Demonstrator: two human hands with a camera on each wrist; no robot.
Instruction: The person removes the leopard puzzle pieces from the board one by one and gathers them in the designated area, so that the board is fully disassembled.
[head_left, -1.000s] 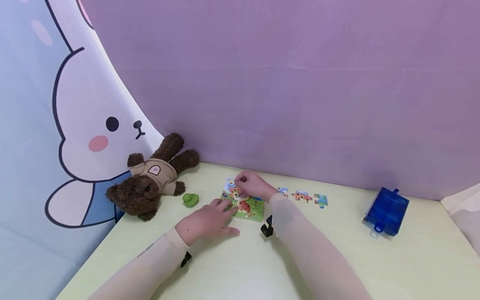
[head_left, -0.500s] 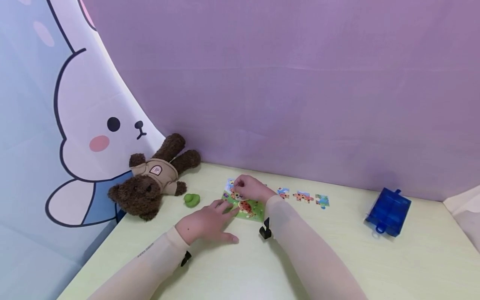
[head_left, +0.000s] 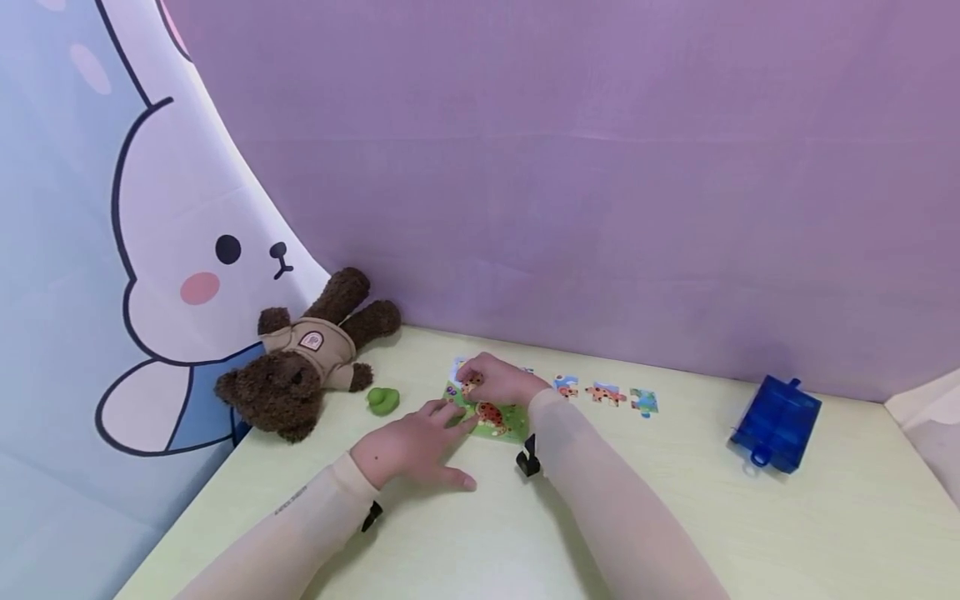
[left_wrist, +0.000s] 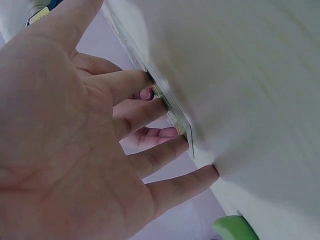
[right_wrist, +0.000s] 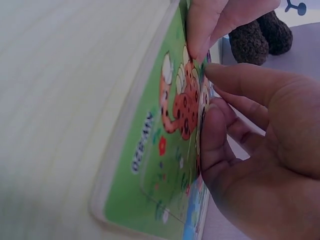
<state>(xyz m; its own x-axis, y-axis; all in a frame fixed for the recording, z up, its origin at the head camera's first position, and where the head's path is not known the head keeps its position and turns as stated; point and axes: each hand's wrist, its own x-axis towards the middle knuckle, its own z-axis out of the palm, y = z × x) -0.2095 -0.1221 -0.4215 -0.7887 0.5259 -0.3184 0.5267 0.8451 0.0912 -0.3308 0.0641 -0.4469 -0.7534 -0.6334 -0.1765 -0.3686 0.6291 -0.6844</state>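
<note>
A jigsaw puzzle board with a green ground and a red spotted animal lies on the table. My right hand bends over its upper part. In the right wrist view the thumb and index finger pinch a puzzle piece against the picture, largely hidden by the fingers. My left hand has its fingers spread, and their tips rest on the board's near left edge, with the little finger on the table beside it. Loose puzzle pieces lie in a row right of the board.
A brown teddy bear in a beige shirt lies at the back left, and a small green toy sits between it and the board. On the right stands a blue translucent box. A purple cloth hangs behind the table.
My right hand has lowered slightly and moved a little left over the board, its fingers now down at the picture. The left hand stays almost still.
</note>
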